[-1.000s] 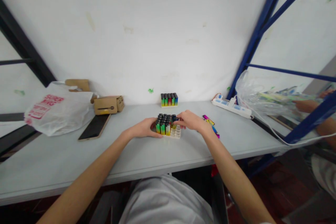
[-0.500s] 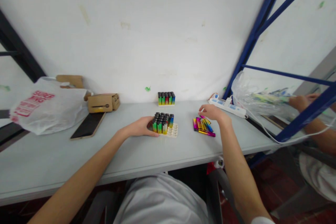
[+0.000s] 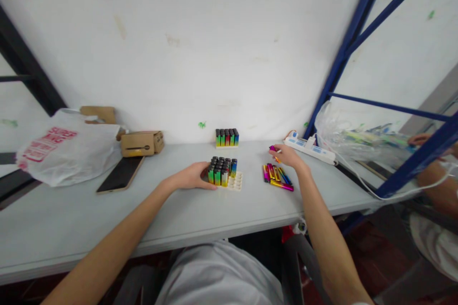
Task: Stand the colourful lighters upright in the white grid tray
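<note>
My left hand (image 3: 196,176) is curled round the left side of a white slotted tray (image 3: 235,182), its fingers partly hidden behind the lighters. Upright lighters (image 3: 219,174) with black tops and shiny green, yellow and blue bodies fill most of the tray. Several round slots show on its right side. My right hand (image 3: 286,156) pinches a purple and yellow lighter (image 3: 272,148) just above the table. Below that hand lies a loose pile of shiny lighters (image 3: 276,176) in gold, pink and blue.
A second full tray of lighters (image 3: 226,139) stands against the wall. On the left are a phone (image 3: 120,174), a cardboard box (image 3: 140,144) and a white plastic bag (image 3: 71,145). A power strip (image 3: 310,147) lies right of my hand. Another person's hand (image 3: 422,140) shows beyond the blue frame (image 3: 336,69).
My right hand has lifted a lighter off the pile and moved slightly up. My left hand stays at the tray. The other person's hand has shifted.
</note>
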A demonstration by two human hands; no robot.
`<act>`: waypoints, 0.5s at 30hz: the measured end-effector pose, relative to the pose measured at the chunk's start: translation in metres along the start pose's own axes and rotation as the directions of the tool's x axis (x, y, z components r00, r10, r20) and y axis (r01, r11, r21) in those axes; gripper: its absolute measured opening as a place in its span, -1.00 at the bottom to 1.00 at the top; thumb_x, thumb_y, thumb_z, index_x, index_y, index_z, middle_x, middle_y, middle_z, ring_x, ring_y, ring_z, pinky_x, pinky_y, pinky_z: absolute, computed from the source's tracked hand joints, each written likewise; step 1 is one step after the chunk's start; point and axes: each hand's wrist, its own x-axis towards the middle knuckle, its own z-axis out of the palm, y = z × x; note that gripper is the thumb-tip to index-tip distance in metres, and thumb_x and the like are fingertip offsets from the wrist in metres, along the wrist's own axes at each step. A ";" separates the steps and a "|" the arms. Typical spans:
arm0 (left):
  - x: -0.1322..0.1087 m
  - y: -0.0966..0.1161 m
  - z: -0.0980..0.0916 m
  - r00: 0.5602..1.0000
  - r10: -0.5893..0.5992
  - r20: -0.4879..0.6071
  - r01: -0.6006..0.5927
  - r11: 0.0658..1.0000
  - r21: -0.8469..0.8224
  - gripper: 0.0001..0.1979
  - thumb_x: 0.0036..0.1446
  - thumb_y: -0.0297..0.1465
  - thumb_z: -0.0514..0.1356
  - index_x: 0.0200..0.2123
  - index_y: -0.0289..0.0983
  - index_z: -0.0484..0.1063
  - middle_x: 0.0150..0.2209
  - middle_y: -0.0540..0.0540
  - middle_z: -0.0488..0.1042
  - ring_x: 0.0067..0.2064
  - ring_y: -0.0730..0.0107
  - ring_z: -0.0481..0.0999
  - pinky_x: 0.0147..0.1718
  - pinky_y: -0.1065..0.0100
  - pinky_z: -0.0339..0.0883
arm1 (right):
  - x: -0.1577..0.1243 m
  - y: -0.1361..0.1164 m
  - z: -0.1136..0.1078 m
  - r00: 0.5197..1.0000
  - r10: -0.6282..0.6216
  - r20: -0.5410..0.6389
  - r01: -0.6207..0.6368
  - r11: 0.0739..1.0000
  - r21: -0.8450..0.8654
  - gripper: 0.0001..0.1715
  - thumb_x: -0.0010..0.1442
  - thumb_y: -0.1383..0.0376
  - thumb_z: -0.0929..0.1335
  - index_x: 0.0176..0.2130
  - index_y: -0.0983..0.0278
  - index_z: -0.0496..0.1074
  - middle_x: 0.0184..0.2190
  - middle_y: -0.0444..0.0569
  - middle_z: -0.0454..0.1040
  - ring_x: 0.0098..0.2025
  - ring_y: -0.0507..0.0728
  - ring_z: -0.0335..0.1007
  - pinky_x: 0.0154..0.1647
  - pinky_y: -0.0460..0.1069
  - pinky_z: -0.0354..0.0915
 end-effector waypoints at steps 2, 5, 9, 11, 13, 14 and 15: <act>0.000 -0.001 0.000 1.000 -0.006 0.015 0.006 1.000 0.008 -0.32 -0.10 0.11 0.47 -0.06 -0.25 0.53 -0.25 -0.05 0.57 -0.26 0.18 0.50 -0.31 0.30 0.33 | -0.003 -0.010 -0.001 0.996 -0.090 -0.020 0.092 0.959 0.267 -0.68 0.41 0.11 0.30 -0.22 0.30 0.45 -0.37 0.03 0.59 -0.35 0.13 0.58 -0.28 -0.05 0.40; 0.000 -0.002 0.001 1.000 -0.007 0.017 0.007 1.000 0.007 -0.31 -0.11 0.10 0.48 -0.07 -0.26 0.52 -0.22 -0.07 0.57 -0.25 0.17 0.50 -0.30 0.29 0.35 | -0.010 -0.032 0.001 0.969 -0.248 0.007 0.211 0.840 0.499 -0.54 0.37 -0.08 0.30 -0.17 0.27 0.38 -0.39 -0.08 0.49 -0.47 0.04 0.41 -0.37 -0.06 0.34; 0.000 0.000 0.001 1.000 0.005 0.020 -0.005 1.000 -0.024 -0.33 -0.10 0.08 0.49 -0.06 -0.26 0.51 -0.21 -0.08 0.58 -0.24 0.17 0.51 -0.30 0.28 0.37 | -0.019 -0.067 0.009 0.939 -0.322 0.119 0.181 0.761 0.623 -0.44 0.32 -0.21 0.29 -0.12 0.22 0.33 -0.49 -0.28 0.21 -0.57 -0.03 0.04 -0.54 -0.10 0.08; -0.001 0.001 0.001 1.000 0.011 0.015 -0.010 0.999 -0.031 -0.33 -0.10 0.06 0.50 -0.06 -0.26 0.52 -0.21 -0.08 0.58 -0.24 0.17 0.51 -0.29 0.28 0.38 | -0.020 -0.079 0.016 0.949 -0.298 0.104 0.180 0.781 0.598 -0.42 0.33 -0.24 0.26 -0.18 0.21 0.33 -0.53 -0.30 0.13 -0.58 -0.02 -0.03 -0.56 -0.10 0.01; -0.001 0.001 0.002 1.000 0.020 0.009 -0.019 0.999 -0.034 -0.35 -0.10 0.05 0.50 -0.06 -0.27 0.52 -0.22 -0.08 0.58 -0.24 0.17 0.51 -0.29 0.28 0.38 | -0.019 -0.086 0.025 0.961 -0.278 0.007 0.231 0.812 0.536 -0.40 0.33 -0.25 0.24 -0.28 0.22 0.33 -0.55 -0.27 0.14 -0.55 -0.01 0.00 -0.54 -0.09 0.02; -0.001 0.001 0.002 1.000 0.024 0.009 -0.023 0.999 -0.035 -0.35 -0.09 0.04 0.50 -0.06 -0.27 0.52 -0.22 -0.08 0.58 -0.24 0.17 0.51 -0.29 0.28 0.38 | -0.017 -0.089 0.029 0.962 -0.267 -0.052 0.256 0.826 0.502 -0.38 0.33 -0.26 0.24 -0.34 0.22 0.31 -0.56 -0.25 0.16 -0.54 0.00 0.03 -0.52 -0.08 0.04; -0.001 0.000 0.002 1.000 0.026 0.009 -0.026 0.999 -0.033 -0.35 -0.08 0.05 0.49 -0.06 -0.27 0.53 -0.21 -0.08 0.58 -0.24 0.18 0.51 -0.28 0.28 0.38 | -0.016 -0.090 0.034 0.962 -0.253 -0.107 0.273 0.840 0.469 -0.36 0.33 -0.26 0.24 -0.40 0.21 0.29 -0.57 -0.23 0.16 -0.53 0.01 0.04 -0.50 -0.07 0.05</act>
